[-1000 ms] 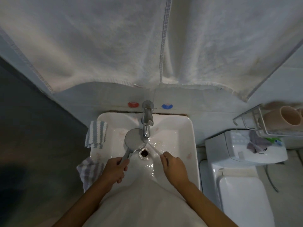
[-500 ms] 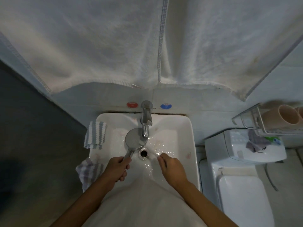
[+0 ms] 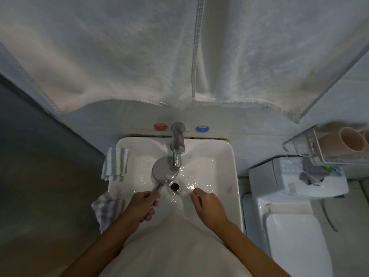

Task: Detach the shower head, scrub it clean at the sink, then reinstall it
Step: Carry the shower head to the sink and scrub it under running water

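While water runs, you are mid-scrub:
Sink (image 3: 223, 156): wet basin, tap (image 3: 177, 145) over it
Shower head (image 3: 164, 169): detached, held under the spout, above the drain
Left hand (image 3: 142, 205): grip clamped on its handle
Right hand (image 3: 207, 203): grip closed on a thin pale brush (image 3: 180, 181)
Next: likely work bristles across the face, keep your hold firm

Dim, bluish light; wet sink (image 3: 223, 156) glints; edges bow outward.
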`<state>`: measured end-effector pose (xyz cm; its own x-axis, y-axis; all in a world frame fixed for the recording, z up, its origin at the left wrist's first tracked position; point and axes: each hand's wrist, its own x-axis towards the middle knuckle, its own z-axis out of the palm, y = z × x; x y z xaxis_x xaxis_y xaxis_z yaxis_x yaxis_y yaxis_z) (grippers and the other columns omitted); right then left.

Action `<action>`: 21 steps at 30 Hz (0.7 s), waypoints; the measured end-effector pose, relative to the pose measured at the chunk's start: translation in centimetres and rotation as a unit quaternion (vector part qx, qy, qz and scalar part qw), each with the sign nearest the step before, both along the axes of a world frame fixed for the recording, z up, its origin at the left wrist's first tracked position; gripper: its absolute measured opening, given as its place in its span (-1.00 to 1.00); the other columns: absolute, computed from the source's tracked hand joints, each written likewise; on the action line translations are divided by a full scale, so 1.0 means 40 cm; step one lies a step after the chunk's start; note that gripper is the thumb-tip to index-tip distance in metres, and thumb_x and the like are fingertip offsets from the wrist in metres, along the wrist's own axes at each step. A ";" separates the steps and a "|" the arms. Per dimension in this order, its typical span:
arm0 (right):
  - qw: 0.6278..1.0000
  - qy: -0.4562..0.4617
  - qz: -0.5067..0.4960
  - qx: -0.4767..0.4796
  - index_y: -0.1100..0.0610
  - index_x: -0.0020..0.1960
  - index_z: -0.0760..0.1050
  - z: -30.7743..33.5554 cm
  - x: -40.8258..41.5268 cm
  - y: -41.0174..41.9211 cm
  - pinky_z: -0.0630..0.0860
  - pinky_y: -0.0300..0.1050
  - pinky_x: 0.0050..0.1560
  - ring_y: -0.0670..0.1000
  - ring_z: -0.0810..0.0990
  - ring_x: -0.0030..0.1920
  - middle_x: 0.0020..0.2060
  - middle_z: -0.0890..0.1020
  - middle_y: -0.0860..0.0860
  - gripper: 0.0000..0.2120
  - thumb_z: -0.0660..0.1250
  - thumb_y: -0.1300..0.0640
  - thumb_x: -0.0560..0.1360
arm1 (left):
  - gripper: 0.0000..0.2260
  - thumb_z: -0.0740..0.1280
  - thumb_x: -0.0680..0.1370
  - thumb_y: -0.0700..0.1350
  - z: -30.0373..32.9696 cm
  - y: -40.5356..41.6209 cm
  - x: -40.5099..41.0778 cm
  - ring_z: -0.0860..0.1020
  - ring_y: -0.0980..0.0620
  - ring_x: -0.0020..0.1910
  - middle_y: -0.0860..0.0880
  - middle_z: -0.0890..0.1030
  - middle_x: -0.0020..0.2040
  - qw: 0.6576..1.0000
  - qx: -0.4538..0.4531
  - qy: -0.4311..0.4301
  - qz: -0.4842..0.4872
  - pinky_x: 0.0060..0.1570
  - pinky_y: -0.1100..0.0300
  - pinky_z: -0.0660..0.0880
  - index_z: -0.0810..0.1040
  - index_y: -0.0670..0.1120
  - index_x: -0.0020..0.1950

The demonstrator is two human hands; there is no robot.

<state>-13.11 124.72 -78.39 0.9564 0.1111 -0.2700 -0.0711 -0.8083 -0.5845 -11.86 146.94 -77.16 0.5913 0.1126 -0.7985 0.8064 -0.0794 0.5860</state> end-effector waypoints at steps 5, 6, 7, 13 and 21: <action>0.999 -0.013 -0.038 -0.005 0.13 -0.14 0.44 -0.006 0.009 -0.009 0.32 -0.04 -0.38 0.14 0.47 -0.40 -0.44 0.47 0.02 -0.71 0.13 -0.02 0.65 | -0.79 0.34 0.52 -0.10 -0.003 0.003 -0.002 0.31 0.08 -0.59 -0.10 0.46 -0.33 1.000 0.002 -0.006 -0.008 -0.54 0.34 0.18 0.61 -0.25 -0.01; 1.000 -0.005 -0.017 -0.001 0.13 -0.13 0.44 -0.003 0.006 -0.005 0.33 -0.03 -0.36 0.16 0.49 -0.38 -0.44 0.48 0.03 -0.70 0.13 -0.03 0.65 | -0.77 0.34 0.52 -0.10 -0.004 0.004 -0.003 0.32 0.08 -0.59 -0.10 0.46 -0.33 1.000 0.005 -0.006 -0.012 -0.54 0.34 0.19 0.61 -0.27 0.00; 1.000 0.002 -0.003 0.000 0.12 -0.13 0.44 -0.003 0.001 -0.003 0.33 -0.02 -0.35 0.17 0.50 -0.35 -0.43 0.50 0.06 -0.70 0.12 -0.03 0.65 | -0.75 0.34 0.53 -0.10 -0.003 0.004 -0.004 0.32 0.08 -0.59 -0.10 0.47 -0.33 1.000 0.008 -0.006 -0.015 -0.55 0.33 0.19 0.60 -0.29 0.01; 0.999 -0.013 -0.037 -0.013 0.12 -0.13 0.43 -0.003 0.010 -0.006 0.25 -0.05 -0.35 0.17 0.43 -0.37 -0.41 0.53 0.10 -0.72 0.13 -0.01 0.65 | -0.72 0.32 0.55 -0.10 0.004 -0.002 -0.005 0.31 0.08 -0.59 -0.09 0.46 -0.34 0.999 0.009 -0.012 -0.029 -0.54 0.30 0.18 0.58 -0.33 0.04; 0.999 -0.010 -0.037 -0.006 0.15 -0.11 0.44 -0.008 0.008 -0.008 0.26 -0.06 -0.33 0.24 0.53 -0.30 -0.36 0.59 0.15 -0.70 0.12 -0.02 0.65 | -0.72 0.31 0.56 -0.11 0.020 -0.011 -0.006 0.30 0.08 -0.61 -0.09 0.46 -0.36 0.999 0.019 -0.019 -0.046 -0.57 0.30 0.18 0.57 -0.36 0.02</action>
<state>-12.78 124.39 -78.73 0.9670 0.0368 -0.2521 -0.1195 -0.8085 -0.5763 -12.09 146.52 -76.34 0.6299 0.0862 -0.7719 0.7723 -0.1754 0.6106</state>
